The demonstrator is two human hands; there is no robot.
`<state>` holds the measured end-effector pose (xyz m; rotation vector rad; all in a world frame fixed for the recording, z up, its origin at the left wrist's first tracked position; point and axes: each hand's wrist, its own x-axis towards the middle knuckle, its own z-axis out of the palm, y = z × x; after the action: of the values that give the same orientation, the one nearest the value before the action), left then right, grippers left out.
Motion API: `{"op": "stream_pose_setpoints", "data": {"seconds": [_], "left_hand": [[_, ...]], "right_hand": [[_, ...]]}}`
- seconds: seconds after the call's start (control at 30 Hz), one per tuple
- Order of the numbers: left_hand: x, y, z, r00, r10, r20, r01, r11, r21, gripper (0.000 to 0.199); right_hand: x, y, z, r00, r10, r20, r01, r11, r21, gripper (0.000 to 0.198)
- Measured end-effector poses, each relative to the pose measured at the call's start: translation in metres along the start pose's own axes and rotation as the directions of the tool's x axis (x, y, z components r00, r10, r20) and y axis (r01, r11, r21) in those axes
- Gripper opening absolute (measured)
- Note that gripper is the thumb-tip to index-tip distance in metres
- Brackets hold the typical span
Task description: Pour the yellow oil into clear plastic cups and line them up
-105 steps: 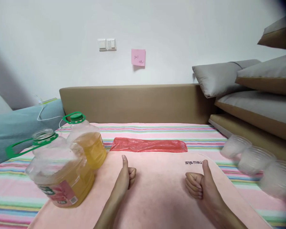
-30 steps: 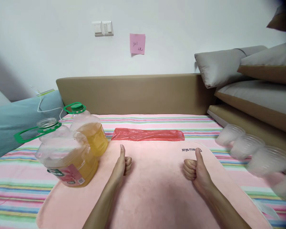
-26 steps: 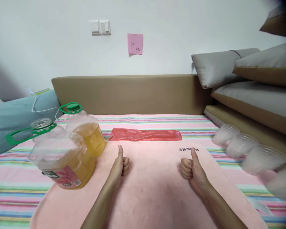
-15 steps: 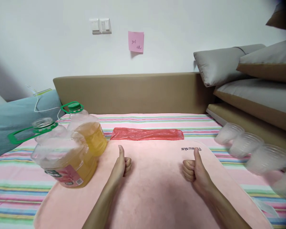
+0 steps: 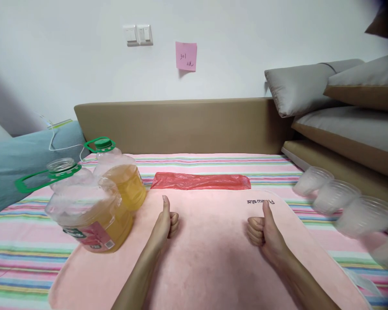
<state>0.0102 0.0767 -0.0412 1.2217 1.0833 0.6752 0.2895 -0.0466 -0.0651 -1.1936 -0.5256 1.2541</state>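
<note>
Above the pink mat [image 5: 207, 267], my left hand [image 5: 167, 221] makes a fist with its thumb pointing up, holding nothing. My right hand [image 5: 263, 226] mirrors it, fingers curled, thumb raised over the mat's printed lettering, also with nothing in it. Nearest to my left hand are two big clear jugs of yellow liquid. The front jug [image 5: 90, 219] has an uncapped mouth and a green handle ring; the rear jug [image 5: 126, 181] wears a green cap. Beyond both hands lies a folded red plastic bag [image 5: 200, 181].
Several clear plastic tubs [image 5: 336, 196] stand in a row at the right. Grey and brown cushions [image 5: 358, 125] are stacked behind them. A brown padded board [image 5: 177, 127] runs along the wall, and a blue bundle [image 5: 35, 148] sits at the far left.
The whole scene has shifted slightly to the right in view. Both hands keep the same thumbs-up pose, and no object has been moved.
</note>
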Motion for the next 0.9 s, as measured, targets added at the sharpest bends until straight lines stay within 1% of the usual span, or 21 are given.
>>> {"op": "stream_pose_setpoints", "data": {"seconds": [0.23, 0.6, 0.9], "left_hand": [[0.0002, 0.0, -0.0013, 1.0, -0.019, 0.015, 0.019, 1.0, -0.007, 0.087], [0.0011, -0.0041, -0.0029, 0.999, -0.021, 0.038, 0.023, 0.999, -0.035, 0.087], [-0.0002, -0.0023, -0.0019, 0.999, -0.008, 0.05, 0.011, 0.999, -0.048, 0.086]], "right_hand": [[0.0033, 0.0005, -0.0036, 1.0, 0.0, 0.003, 0.0, 1.0, -0.002, 0.098], [0.0027, 0.0012, -0.0039, 1.0, -0.016, 0.015, 0.016, 1.0, -0.016, 0.098], [0.0039, 0.0013, -0.004, 0.999, -0.026, 0.033, 0.027, 0.999, -0.031, 0.096]]}}
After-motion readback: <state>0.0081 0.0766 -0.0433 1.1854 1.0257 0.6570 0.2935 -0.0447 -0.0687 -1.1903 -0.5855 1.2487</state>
